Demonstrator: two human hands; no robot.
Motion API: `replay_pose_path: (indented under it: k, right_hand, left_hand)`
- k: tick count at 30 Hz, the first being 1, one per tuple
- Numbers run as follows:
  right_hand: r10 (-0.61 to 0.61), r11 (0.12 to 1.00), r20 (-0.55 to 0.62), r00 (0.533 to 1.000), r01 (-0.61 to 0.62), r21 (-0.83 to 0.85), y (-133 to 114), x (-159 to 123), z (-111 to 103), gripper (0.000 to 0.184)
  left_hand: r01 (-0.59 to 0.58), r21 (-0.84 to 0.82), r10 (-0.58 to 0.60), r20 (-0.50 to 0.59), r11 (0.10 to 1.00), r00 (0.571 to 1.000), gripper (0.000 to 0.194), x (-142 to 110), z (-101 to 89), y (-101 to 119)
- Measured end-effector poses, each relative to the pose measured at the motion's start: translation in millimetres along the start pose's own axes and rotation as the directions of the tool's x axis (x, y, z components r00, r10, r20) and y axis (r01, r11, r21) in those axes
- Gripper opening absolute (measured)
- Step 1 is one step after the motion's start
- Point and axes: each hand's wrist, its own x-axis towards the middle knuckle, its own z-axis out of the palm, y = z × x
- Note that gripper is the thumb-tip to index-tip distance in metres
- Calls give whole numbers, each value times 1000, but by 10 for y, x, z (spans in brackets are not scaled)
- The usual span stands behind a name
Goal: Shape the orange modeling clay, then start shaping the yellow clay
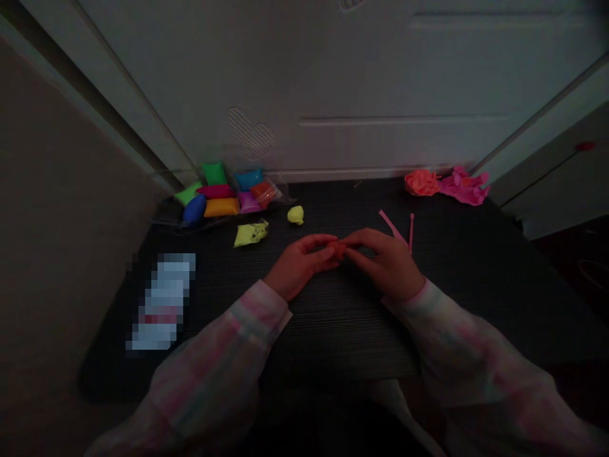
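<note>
A small orange-red lump of modelling clay (339,249) is pinched between both hands above the middle of the dark table. My left hand (304,257) grips its left side with thumb and fingers. From the right, my right hand (385,259) presses on it with thumb and index finger. Fingers cover much of the lump, so its full shape is hidden. Beyond my left hand lie a yellow clay lump (295,215) and a crumpled yellow packet (251,234). Just behind my right hand are a flat pink strip (392,226) and a thin pink stick tool (412,232).
A clear plastic bag (283,190) with several coloured clay packets (221,207) rests at the back left. Crumpled orange (421,183) and pink pieces (464,186) sit at the back right. A blurred-out pale object (166,298) lies left on the black table (328,330), against a white panel (371,82).
</note>
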Motion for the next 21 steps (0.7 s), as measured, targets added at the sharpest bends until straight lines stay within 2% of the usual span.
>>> replay_pose_path:
  k: [5,11,17,21]
  right_hand:
    - [-88,994,-5,996,87,-60,-1,-8,21,15]
    - [4,1000,31,1000,-4,2,10,7,12,15]
    - [-22,999,19,1000,21,28,5,7,-3,13]
    - [69,994,-5,998,-68,81,6,-5,11,19]
  left_hand:
    - [44,21,-43,-31,999,999,15,2,-11,13]
    - [15,8,-15,-20,1000,1000,13,4,-9,5]
    - [10,-21,-10,11,1000,1000,13,-6,-3,9]
    - [-24,-61,25,20,998,1000,15,-3,-2,10]
